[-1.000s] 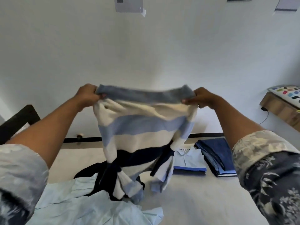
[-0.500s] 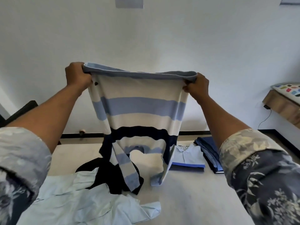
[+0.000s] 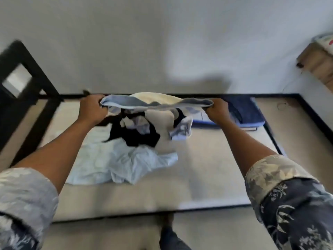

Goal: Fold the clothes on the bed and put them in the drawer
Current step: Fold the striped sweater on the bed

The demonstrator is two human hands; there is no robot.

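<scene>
I hold a blue, cream and navy striped sweater (image 3: 155, 103) by its hem, low over the far part of the bed (image 3: 207, 168). My left hand (image 3: 92, 109) grips the hem's left corner and my right hand (image 3: 217, 110) grips its right corner. The sweater's body and sleeves bunch and trail below onto the mattress. A crumpled pale blue shirt (image 3: 117, 163) lies on the bed under my left arm. A black garment (image 3: 137, 136) lies partly on it, beneath the sweater. The frame is blurred by motion.
Folded clothes sit at the bed's far right: a dark blue stack (image 3: 246, 112) and a light blue folded shirt (image 3: 203, 118) beside it. A black chair (image 3: 23, 83) stands at the left. A wooden shelf (image 3: 319, 64) with a pillow hangs on the right wall.
The sweater was held high and spread in front of the wall. Both hands have swung it down towards the bed, and its lower part now bunches on the mattress.
</scene>
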